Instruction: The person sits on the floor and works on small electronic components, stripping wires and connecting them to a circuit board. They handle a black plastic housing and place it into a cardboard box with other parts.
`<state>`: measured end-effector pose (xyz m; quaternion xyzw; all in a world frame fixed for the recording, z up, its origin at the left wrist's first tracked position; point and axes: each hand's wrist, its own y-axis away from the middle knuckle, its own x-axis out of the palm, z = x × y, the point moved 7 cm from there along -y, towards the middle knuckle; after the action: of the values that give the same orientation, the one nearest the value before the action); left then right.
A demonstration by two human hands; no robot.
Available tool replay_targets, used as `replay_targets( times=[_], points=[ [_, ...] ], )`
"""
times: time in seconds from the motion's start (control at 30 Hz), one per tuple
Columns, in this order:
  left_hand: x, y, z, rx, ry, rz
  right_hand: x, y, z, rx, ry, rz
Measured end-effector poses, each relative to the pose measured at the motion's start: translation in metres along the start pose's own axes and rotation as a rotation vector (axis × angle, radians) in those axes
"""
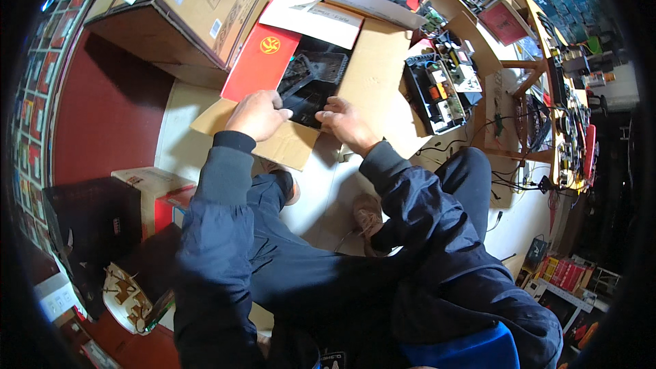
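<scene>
An open cardboard box with red, white and brown flaps stands on the floor in front of me. Black plastic parts lie inside it. Between my hands, at the box's near side, is a dark, flat-faced black plastic casing. My left hand is closed at its left edge, thumb and fingers bent together above the near brown flap. My right hand is curled at its right edge. The fingertips of both hands are partly hidden, and the casing's lower part is out of sight.
A large brown carton stands at the far left. To the right, a box holds circuit boards and an opened black electronic unit. Loose cables trail beside a wooden-legged table. A dark box sits at my left.
</scene>
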<state>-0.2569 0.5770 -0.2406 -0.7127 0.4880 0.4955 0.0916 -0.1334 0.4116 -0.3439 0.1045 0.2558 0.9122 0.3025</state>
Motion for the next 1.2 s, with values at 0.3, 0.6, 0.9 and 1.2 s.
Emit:
replay_targets(
  times=[0.3,0.6,0.9,1.2],
  points=[
    [0.016,-0.027,0.086,-0.339,-0.334,-0.234,0.055,-0.001,0.015,-0.214,0.586,0.114],
    [0.018,-0.064,0.090,-0.444,-0.409,-0.141,0.086,0.019,0.006,-0.401,0.901,0.145],
    [0.019,-0.074,0.092,-0.351,-0.212,-0.057,0.100,0.062,0.020,-0.444,1.064,0.234],
    [-0.002,-0.075,0.126,-0.079,0.312,-0.022,0.108,0.084,0.026,-0.623,1.170,0.090]
  ],
)
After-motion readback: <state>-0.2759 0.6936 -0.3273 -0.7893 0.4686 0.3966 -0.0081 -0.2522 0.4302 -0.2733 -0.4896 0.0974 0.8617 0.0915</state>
